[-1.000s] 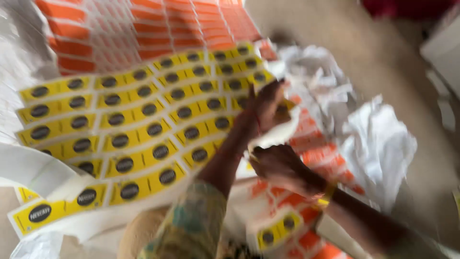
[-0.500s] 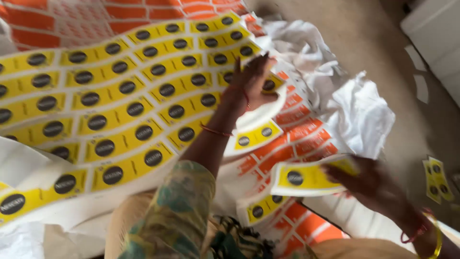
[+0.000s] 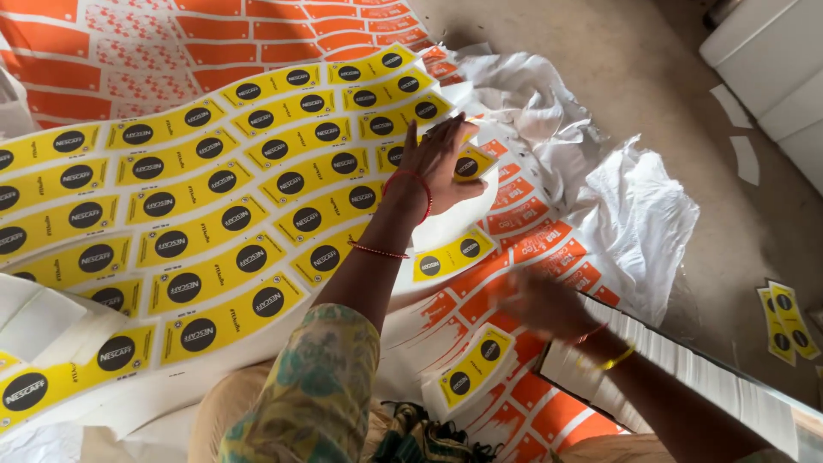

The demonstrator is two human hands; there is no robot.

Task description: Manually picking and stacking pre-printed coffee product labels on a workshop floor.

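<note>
A large sheet of yellow printed labels with dark round marks (image 3: 214, 206) lies spread in front of me. My left hand (image 3: 437, 163) rests flat on its right edge with the fingers spread, red bangles on the wrist. My right hand (image 3: 544, 304) is blurred and hovers low over an orange printed sheet (image 3: 531, 231), beside a long row of stacked white cards (image 3: 686, 369). Whether it holds anything is hidden by the blur. A small pile of cut yellow labels (image 3: 476, 369) lies near my lap, left of the right hand.
More orange printed sheets (image 3: 171, 34) lie at the back. Crumpled white paper (image 3: 634, 206) is heaped to the right. Two loose yellow labels (image 3: 784, 317) sit on the bare floor at far right. A white box (image 3: 771, 60) stands in the top right corner.
My right hand carried a cut yellow label away from the sheet and has come back down beside the card stack. My left hand stayed pressed on the sheet's right edge.
</note>
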